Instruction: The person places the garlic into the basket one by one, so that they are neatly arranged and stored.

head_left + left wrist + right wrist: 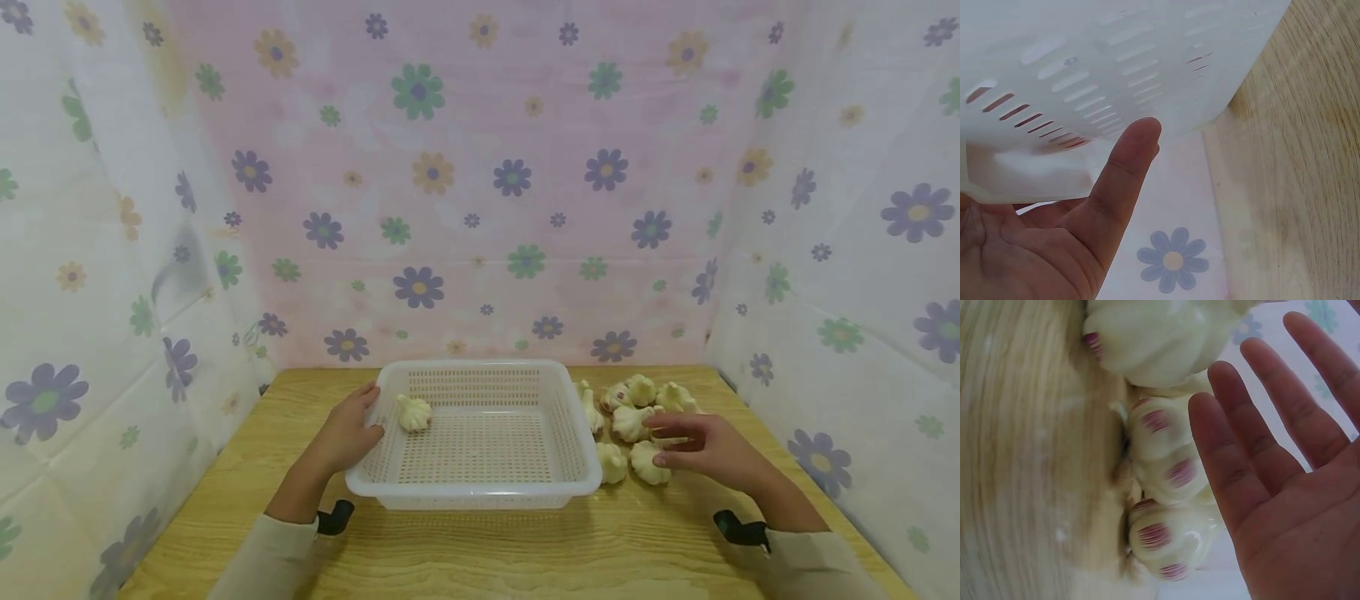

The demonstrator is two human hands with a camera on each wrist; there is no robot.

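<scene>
A white plastic basket [480, 489] with slotted walls stands on the wooden table. My left hand [347, 433] holds its left rim; in the left wrist view the thumb [1130, 156] lies along the slotted wall, while the other fingers are mostly hidden behind the rim. One garlic bulb [414, 413] sits inside the basket, towards its left end. To the right of the basket lies a group of several garlic bulbs [630, 423]. Over the right side of this group is my right hand [708, 450], fingers spread and holding nothing. Purple-streaked bulbs [1169, 447] appear beside its fingertips in the right wrist view.
The wooden table [480, 554] reaches back to a pink flowered cloth [480, 167]. White flowered cloths [855, 250] hang along both sides. Single bulbs lie close against the basket's right wall.
</scene>
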